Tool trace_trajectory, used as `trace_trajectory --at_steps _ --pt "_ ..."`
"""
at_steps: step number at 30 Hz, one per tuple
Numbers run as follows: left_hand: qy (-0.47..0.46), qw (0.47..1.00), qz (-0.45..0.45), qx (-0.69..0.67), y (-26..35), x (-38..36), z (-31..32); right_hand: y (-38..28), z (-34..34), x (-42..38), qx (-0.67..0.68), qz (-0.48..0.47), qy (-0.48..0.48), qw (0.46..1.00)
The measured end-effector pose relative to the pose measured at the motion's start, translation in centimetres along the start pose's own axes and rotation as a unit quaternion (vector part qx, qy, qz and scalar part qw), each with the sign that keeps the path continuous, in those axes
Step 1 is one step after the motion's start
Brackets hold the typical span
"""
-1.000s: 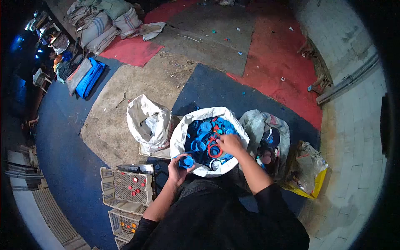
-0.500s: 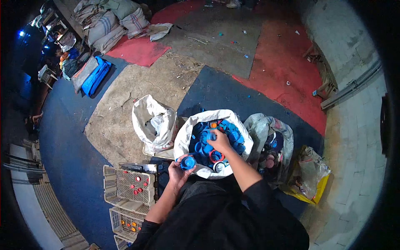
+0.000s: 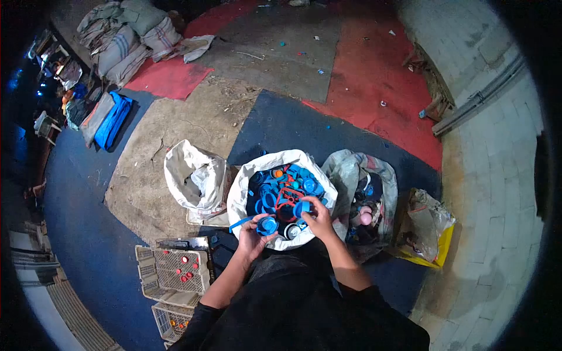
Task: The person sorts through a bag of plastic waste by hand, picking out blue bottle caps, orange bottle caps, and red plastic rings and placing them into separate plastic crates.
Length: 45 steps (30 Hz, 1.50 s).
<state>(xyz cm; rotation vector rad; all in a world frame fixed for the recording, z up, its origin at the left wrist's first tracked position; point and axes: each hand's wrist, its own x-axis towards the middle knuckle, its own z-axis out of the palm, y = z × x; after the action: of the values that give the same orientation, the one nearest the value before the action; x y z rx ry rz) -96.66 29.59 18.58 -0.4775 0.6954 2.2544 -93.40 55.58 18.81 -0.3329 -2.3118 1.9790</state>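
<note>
My left hand [image 3: 252, 242] is closed around a round blue plastic cap [image 3: 267, 226], with its hollow side facing up. A flat blue strip [image 3: 240, 223] sticks out to the left from the same hand. Between the fingers of my right hand [image 3: 319, 220] is another blue cap [image 3: 300, 208], held on its side. Both hands are over the near part of a white sack [image 3: 235, 202], whose rim is rolled open. Inside lie many blue caps [image 3: 267, 197], with a red plastic frame [image 3: 289, 196], an orange cap [image 3: 277, 174] and a white cap [image 3: 291, 231] among them.
On the left stands a smaller white sack [image 3: 178, 174]. A greyish sack [image 3: 336, 164] with mixed caps and a yellow bag [image 3: 446, 237] stand to the right. Crates [image 3: 148, 279] with red and orange caps sit at lower left. A wall [image 3: 480, 245] runs along the right.
My right hand has come up out of the pile with a blue cap and moved nearer my left hand. The red frame shows more fully. The whole view has shifted slightly.
</note>
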Motion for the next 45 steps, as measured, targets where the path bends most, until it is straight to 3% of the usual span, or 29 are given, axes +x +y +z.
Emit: trace_trajectory --at_steps 1,3,6,8,10,17,23,24,27,28,29,31,35,37,39,41,42,43,45 --pt "-0.011 1.000 -0.011 0.015 -0.2 0.3 0.4 0.0 -0.1 -0.2 -0.067 -0.046 -0.004 0.997" --pt "-0.016 0.999 -0.027 0.032 -0.5 0.5 1.7 -1.6 -0.2 -0.6 -0.144 -0.048 -0.025 0.988" --pt "-0.029 0.998 -0.036 0.034 -0.8 0.9 2.1 -3.9 -0.4 -0.7 -0.123 0.058 -0.043 0.990" --pt "-0.020 0.999 -0.037 0.023 -0.8 0.9 2.2 -2.7 -0.2 -0.6 0.102 0.071 -0.039 0.992" --pt "-0.015 0.999 -0.034 0.018 -0.7 0.9 2.4 -2.1 -0.5 -0.8 0.288 0.108 -0.034 0.951" --pt "-0.021 0.999 -0.023 0.014 -0.2 0.7 2.8 -4.0 -1.4 -1.0 0.528 0.063 -0.071 0.844" --pt "-0.040 0.999 -0.024 0.011 -0.1 0.8 4.6 -5.8 -0.4 -0.7 0.593 0.130 -0.040 0.794" --pt "-0.037 0.999 -0.024 0.011 -0.2 0.8 4.8 -7.1 -0.2 -0.9 0.565 0.139 -0.020 0.813" --pt "-0.024 0.999 -0.016 0.026 -0.2 1.2 4.9 -6.6 0.5 -1.0 0.245 0.034 0.017 0.969" --pt "-0.027 0.999 -0.008 0.028 -0.3 1.2 5.0 -6.8 0.8 -1.3 0.182 -0.039 0.020 0.982" --pt "-0.030 0.999 0.000 0.029 -0.2 1.0 5.5 -7.5 0.6 -1.4 0.005 -0.106 0.010 0.994" --pt "-0.033 0.999 0.008 0.042 -0.2 0.9 5.6 -9.0 1.7 -1.7 -0.073 -0.144 -0.032 0.986" --pt "-0.046 0.994 0.038 0.095 -1.0 1.6 5.0 -9.6 3.8 -2.8 -0.215 -0.183 -0.019 0.959" --pt "-0.023 0.980 0.087 0.176 -1.4 1.9 5.0 -9.8 4.6 -3.0 -0.265 -0.222 -0.007 0.938" --pt "-0.010 0.985 0.082 0.152 -1.4 2.2 3.8 -9.9 4.9 -2.9 -0.285 -0.240 -0.022 0.928" --pt "-0.016 0.990 0.072 0.123 -0.8 2.2 3.3 -9.3 5.0 -2.6 -0.228 -0.226 -0.064 0.945" --pt "0.024 0.992 0.075 0.102 -0.7 1.6 4.0 -8.9 5.0 -2.3 -0.199 -0.218 -0.085 0.952" --pt "0.036 0.989 0.075 0.124 -0.6 1.5 3.7 -8.7 4.6 -1.8 -0.137 -0.202 -0.107 0.964" --pt "0.060 0.981 0.074 0.169 -0.1 1.1 3.4 -6.6 3.7 -1.1 -0.046 -0.084 -0.105 0.990"
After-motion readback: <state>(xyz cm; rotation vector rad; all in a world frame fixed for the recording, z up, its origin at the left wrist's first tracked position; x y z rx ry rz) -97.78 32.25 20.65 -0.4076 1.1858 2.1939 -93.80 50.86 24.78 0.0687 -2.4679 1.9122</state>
